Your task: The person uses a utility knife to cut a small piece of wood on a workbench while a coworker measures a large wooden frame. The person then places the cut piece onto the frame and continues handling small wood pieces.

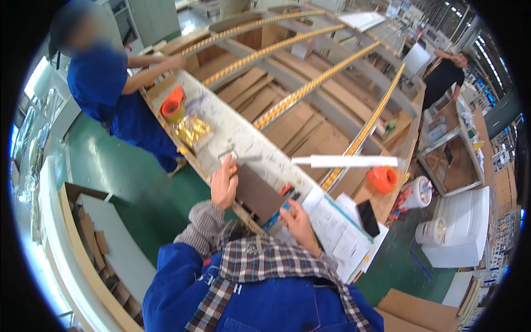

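Note:
A flat dark brown panel (255,191) lies at the near edge of the white worktop, between my two hands. My left hand (223,185) is at its left edge, fingers curled by a small orange and white thing whose kind I cannot make out. A thin grey strip sticks out to the right just past those fingers. At the panel's right near corner, my right hand (298,222) is closed with thumb and fingertips on a small blue thing (286,207), mostly hidden. Red and black small tools (286,190) lie beyond the panel.
Printed papers (334,229) and a black phone (367,217) lie to the right. Orange tape rolls (381,180) and a yellow bag (192,130) rest on the bench. Yellow-lined rails (315,83) cross beyond the worktop. One person (105,83) stands at left, another at far right.

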